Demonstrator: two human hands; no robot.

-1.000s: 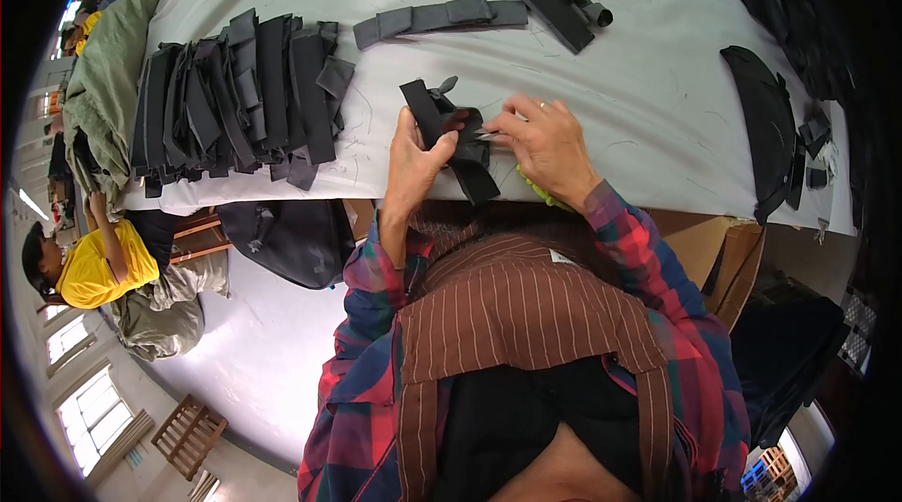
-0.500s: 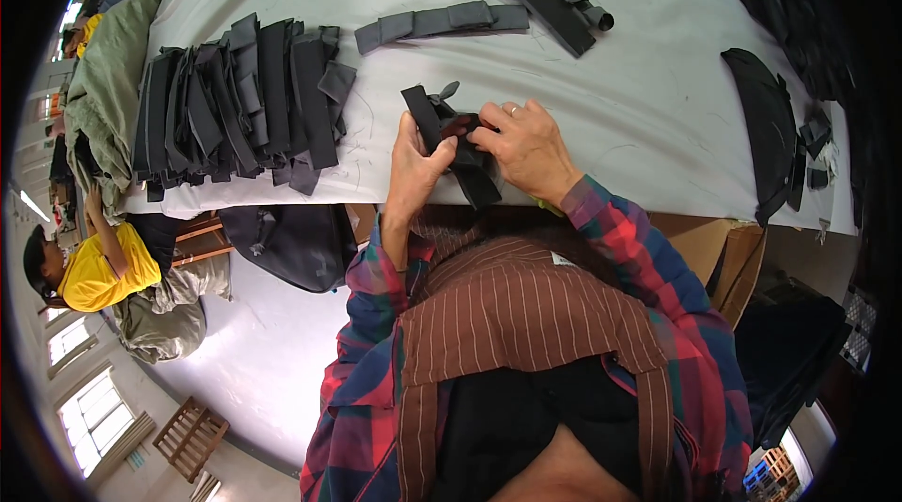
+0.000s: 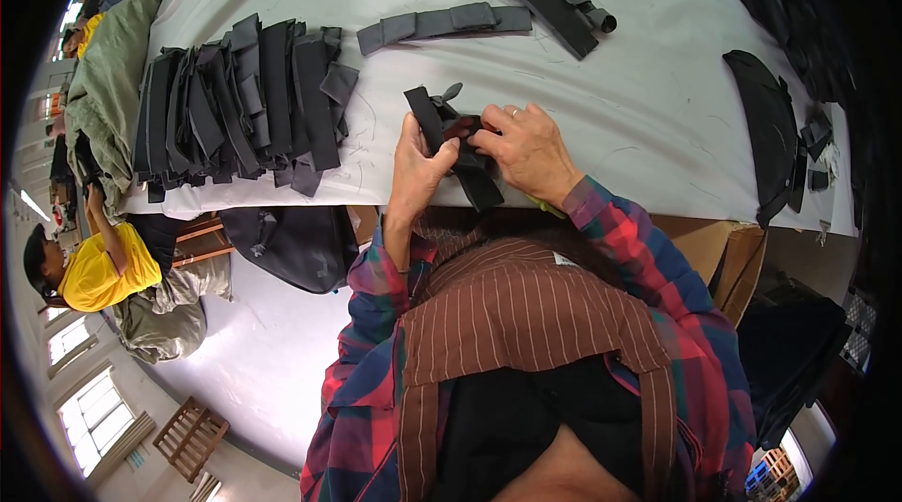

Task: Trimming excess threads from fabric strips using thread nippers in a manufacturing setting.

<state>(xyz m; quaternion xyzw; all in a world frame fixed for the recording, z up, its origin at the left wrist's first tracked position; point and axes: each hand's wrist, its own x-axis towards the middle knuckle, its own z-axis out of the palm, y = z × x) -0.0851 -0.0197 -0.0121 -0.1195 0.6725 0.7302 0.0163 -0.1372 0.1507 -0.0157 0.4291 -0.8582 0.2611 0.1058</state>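
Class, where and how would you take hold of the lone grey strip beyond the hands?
Probably pinch the strip at mid-length across its narrow width, coming from the near side: it lies flat, one long edge facing the person, while its right end sits close to the heap.

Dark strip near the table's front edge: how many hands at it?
2: left hand gripping the dark strip from its left, right hand at its right side. Some fingertips are hidden; no third hand shows there.
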